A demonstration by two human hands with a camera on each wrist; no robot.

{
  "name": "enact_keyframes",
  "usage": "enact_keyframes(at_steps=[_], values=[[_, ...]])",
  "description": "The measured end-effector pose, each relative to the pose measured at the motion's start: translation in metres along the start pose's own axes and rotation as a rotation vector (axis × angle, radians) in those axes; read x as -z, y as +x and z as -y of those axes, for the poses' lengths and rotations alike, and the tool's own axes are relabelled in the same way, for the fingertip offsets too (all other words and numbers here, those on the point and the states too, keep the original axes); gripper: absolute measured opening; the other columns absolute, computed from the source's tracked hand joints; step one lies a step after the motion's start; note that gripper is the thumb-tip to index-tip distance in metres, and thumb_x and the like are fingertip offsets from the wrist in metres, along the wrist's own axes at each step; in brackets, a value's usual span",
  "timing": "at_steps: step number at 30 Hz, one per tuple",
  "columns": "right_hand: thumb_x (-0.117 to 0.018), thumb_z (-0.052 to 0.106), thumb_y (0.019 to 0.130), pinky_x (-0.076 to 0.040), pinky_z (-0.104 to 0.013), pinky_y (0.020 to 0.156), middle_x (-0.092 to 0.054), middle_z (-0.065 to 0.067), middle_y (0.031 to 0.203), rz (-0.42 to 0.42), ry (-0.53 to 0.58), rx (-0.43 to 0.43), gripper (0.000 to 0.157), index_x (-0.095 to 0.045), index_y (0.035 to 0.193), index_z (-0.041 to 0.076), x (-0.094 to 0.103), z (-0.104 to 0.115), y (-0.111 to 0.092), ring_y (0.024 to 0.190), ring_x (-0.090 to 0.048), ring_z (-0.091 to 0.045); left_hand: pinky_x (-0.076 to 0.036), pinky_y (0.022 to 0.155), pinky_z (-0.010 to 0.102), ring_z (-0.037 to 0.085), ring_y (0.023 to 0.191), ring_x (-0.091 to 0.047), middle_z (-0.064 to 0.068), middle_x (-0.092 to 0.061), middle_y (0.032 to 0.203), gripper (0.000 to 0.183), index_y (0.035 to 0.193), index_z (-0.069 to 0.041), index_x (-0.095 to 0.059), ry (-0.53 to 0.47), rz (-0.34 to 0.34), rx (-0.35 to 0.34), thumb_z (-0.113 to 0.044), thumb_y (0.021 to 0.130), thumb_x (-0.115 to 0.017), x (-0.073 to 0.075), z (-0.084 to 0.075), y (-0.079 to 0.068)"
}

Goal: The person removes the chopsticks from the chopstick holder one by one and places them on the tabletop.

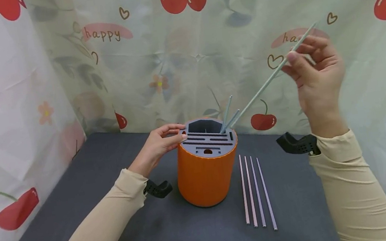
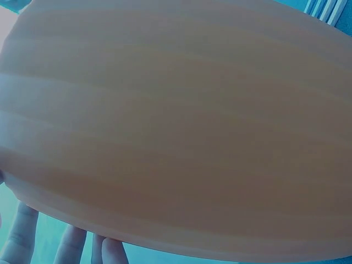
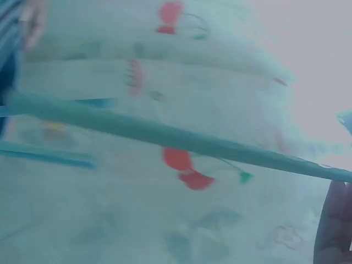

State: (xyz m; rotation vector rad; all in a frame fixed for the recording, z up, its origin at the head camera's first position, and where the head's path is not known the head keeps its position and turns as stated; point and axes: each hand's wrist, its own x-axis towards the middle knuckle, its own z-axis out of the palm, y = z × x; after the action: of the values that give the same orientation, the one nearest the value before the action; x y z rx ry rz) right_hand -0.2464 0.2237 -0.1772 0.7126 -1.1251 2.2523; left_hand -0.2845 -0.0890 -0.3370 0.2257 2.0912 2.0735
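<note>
An orange cylindrical utensil holder (image 1: 205, 180) with a grey slotted top stands on the dark table. My left hand (image 1: 162, 141) grips its upper left rim, thumb at the top edge and fingers toward the back; the left wrist view is mostly filled by the holder's wall (image 2: 181, 137). Between thumb and fingers, my right hand (image 1: 316, 66) pinches a pale green chopstick (image 1: 264, 86), raised at the upper right. It slants down to the holder's right rear edge; whether its tip is inside I cannot tell. Two blue-green chopsticks (image 1: 226, 113) lean in the back compartment.
Several pink and purple chopsticks (image 1: 257, 194) lie side by side on the dark tablecloth (image 1: 149, 233), right of the holder. A cherry-printed curtain (image 1: 176, 57) hangs close behind the table and along both sides.
</note>
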Motion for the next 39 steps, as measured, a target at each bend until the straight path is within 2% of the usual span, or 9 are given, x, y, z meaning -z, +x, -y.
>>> enact_keyframes(at_steps=[2, 5, 9, 13, 18, 23, 27, 31, 39], values=[[-0.068, -0.023, 0.074, -0.060, -0.034, 0.061, -0.059, -0.017, 0.086, -0.041, 0.015, 0.012, 0.036, -0.059, 0.107, -0.011, 0.002, 0.012, 0.007, 0.067, -0.065, -0.025, -0.045, 0.105, 0.041, 0.024, 0.122, -0.053, 0.006, -0.050, 0.134, 0.037, 0.122, -0.016, -0.065, 0.000, -0.004, 0.005, -0.019, 0.086, -0.074, 0.000, 0.000, 0.000], [-0.067, -0.022, 0.075, -0.060, -0.033, 0.061, -0.058, -0.016, 0.085, -0.066, -0.039, -0.015, 0.041, -0.058, 0.113, -0.010, 0.013, 0.019, 0.012, 0.067, -0.065, -0.024, -0.045, 0.105, 0.041, 0.024, 0.122, -0.053, 0.006, -0.050, 0.134, 0.037, 0.122, -0.016, -0.065, -0.002, -0.009, 0.009, -0.019, 0.086, -0.074, 0.000, -0.001, 0.000], [-0.071, -0.017, 0.075, -0.059, -0.030, 0.060, -0.060, -0.012, 0.085, -0.091, -0.183, -0.122, 0.044, -0.061, 0.117, -0.005, 0.042, 0.008, 0.009, 0.069, -0.067, -0.020, -0.044, 0.105, 0.041, 0.025, 0.123, -0.052, 0.007, -0.049, 0.135, 0.037, 0.123, -0.016, -0.065, -0.002, -0.009, 0.007, -0.019, 0.087, -0.073, 0.000, -0.001, 0.000], [-0.074, -0.006, 0.078, -0.059, -0.025, 0.063, -0.063, -0.005, 0.087, -0.081, -0.390, -0.295, 0.044, -0.063, 0.121, 0.001, 0.082, -0.020, -0.005, 0.073, -0.068, -0.013, -0.044, 0.106, 0.041, 0.025, 0.124, -0.051, 0.008, -0.049, 0.135, 0.038, 0.124, -0.015, -0.064, -0.004, -0.001, 0.003, -0.019, 0.087, -0.073, 0.000, 0.000, -0.001], [-0.070, 0.003, 0.087, -0.057, -0.020, 0.068, -0.065, 0.006, 0.087, -0.003, -0.666, -0.574, 0.038, -0.060, 0.124, 0.008, 0.138, -0.057, -0.031, 0.077, -0.067, -0.004, -0.044, 0.105, 0.040, 0.025, 0.122, -0.053, 0.007, -0.050, 0.133, 0.037, 0.123, -0.014, -0.064, -0.012, 0.004, -0.003, -0.019, 0.087, -0.072, 0.000, 0.000, 0.000], [-0.064, 0.007, 0.092, -0.057, -0.020, 0.069, -0.066, 0.014, 0.080, 0.071, -0.943, -0.828, 0.049, -0.047, 0.137, -0.004, 0.184, -0.090, -0.061, 0.076, -0.065, 0.001, -0.045, 0.105, 0.039, 0.025, 0.120, -0.054, 0.008, -0.051, 0.131, 0.036, 0.122, -0.014, -0.064, -0.015, 0.010, -0.007, -0.019, 0.088, -0.072, -0.001, 0.000, 0.000], [-0.065, 0.002, 0.090, -0.057, -0.024, 0.067, -0.067, 0.008, 0.079, 0.068, -1.021, -0.972, 0.052, -0.046, 0.137, -0.009, 0.208, -0.112, -0.085, 0.072, -0.064, -0.003, -0.045, 0.105, 0.039, 0.024, 0.121, -0.053, 0.008, -0.050, 0.132, 0.036, 0.122, -0.014, -0.064, -0.017, 0.005, -0.003, -0.018, 0.088, -0.072, -0.001, 0.000, -0.001], [-0.068, 0.001, 0.088, -0.057, -0.025, 0.063, -0.067, 0.001, 0.080, 0.028, -1.104, -1.036, 0.048, -0.051, 0.132, -0.007, 0.220, -0.128, -0.103, 0.069, -0.063, -0.007, -0.045, 0.105, 0.040, 0.024, 0.122, -0.053, 0.007, -0.050, 0.133, 0.035, 0.122, -0.015, -0.065, -0.018, 0.001, 0.001, -0.019, 0.088, -0.072, -0.001, -0.001, -0.002], [-0.070, -0.002, 0.085, -0.058, -0.027, 0.060, -0.066, -0.012, 0.091, -0.007, -1.188, -1.064, 0.042, -0.056, 0.125, -0.007, 0.227, -0.142, -0.119, 0.067, -0.063, -0.010, -0.044, 0.105, 0.041, 0.025, 0.123, -0.052, 0.008, -0.049, 0.135, 0.038, 0.124, -0.014, -0.064, -0.015, 0.002, -0.003, -0.019, 0.087, -0.073, -0.002, -0.002, -0.003]])
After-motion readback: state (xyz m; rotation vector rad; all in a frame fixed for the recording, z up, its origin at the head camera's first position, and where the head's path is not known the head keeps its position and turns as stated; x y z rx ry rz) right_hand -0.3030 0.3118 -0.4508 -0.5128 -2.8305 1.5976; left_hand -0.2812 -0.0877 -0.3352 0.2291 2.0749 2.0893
